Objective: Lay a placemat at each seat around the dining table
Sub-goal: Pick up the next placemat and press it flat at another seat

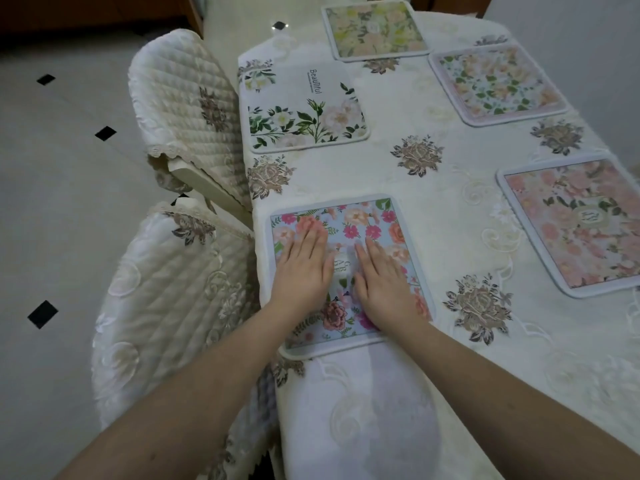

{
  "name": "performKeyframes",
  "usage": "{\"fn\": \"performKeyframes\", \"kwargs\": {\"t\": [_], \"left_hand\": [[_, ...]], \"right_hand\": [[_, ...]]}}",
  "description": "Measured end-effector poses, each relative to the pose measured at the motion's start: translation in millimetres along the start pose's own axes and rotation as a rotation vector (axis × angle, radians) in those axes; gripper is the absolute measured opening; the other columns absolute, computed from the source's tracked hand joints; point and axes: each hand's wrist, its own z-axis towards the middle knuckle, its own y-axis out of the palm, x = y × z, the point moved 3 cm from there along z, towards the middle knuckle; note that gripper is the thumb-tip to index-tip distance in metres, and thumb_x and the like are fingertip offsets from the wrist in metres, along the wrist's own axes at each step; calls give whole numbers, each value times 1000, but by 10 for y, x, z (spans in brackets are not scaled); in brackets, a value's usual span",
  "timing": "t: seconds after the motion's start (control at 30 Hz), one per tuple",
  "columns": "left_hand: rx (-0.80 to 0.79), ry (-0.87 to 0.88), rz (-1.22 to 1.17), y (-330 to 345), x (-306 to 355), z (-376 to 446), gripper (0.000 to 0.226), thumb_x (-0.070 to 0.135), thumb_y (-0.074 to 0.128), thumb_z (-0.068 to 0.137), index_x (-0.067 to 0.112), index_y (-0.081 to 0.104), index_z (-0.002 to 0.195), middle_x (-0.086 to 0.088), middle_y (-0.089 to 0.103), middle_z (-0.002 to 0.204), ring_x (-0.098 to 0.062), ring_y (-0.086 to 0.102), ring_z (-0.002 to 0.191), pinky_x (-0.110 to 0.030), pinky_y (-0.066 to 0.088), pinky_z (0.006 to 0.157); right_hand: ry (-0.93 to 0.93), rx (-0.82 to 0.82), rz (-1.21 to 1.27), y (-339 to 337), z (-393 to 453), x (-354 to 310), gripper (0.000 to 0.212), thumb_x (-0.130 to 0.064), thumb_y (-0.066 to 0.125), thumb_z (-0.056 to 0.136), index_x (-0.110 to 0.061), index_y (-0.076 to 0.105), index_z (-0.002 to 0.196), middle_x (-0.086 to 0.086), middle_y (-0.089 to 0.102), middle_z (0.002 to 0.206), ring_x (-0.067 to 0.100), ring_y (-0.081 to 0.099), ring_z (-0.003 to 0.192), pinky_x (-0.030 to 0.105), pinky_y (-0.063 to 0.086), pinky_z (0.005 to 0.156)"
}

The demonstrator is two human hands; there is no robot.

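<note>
Hands point(304, 268) flat on placemat point(377, 220)

Both forearms reach forward, left hand point(304, 268) and right hand point(384, 282) lying palm-down side by side, fingers point(313, 237) straight.

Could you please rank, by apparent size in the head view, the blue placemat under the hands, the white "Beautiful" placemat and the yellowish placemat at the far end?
1. Blue placemat, though nearest the camera.
2. "Beautiful" placemat.
3. Yellowish placemat, though farthest away.

two quilted cream chairs point(180, 109) point(166, 306) stand pushed in beside the surface; pale floor tiles point(62, 168) carry small black diamonds point(105, 133).
</note>
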Motion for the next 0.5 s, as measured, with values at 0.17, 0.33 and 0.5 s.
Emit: {"fn": "performKeyframes", "kwargs": {"t": [0.17,0.33,0.5], "left_hand": [[-42,-42,19,118,-169,468,75,45,-2,93,14,20,157,-2,13,166,-16,5,153,-35,-9,120],[-91,-51,57,324,-333,623,70,46,-10,93,20,0,158,5,-6,166,-11,-8,152,-40,-11,122],[-70,-127,24,343,-337,639,69,45,-12,92,22,-2,157,5,-6,166,-10,-9,152,-41,-8,123]], "right_hand": [[-20,48,-19,13,487,-132,61,-32,32,104,-17,7,158,2,5,165,14,6,151,33,7,121],[-56,-11,-34,95,992,-271,58,-30,25,103,-15,10,157,2,2,165,17,1,152,35,0,123],[-112,-33,-162,273,1179,-278,64,-38,4,98,-14,12,156,2,6,165,15,1,152,35,-4,122]]}}
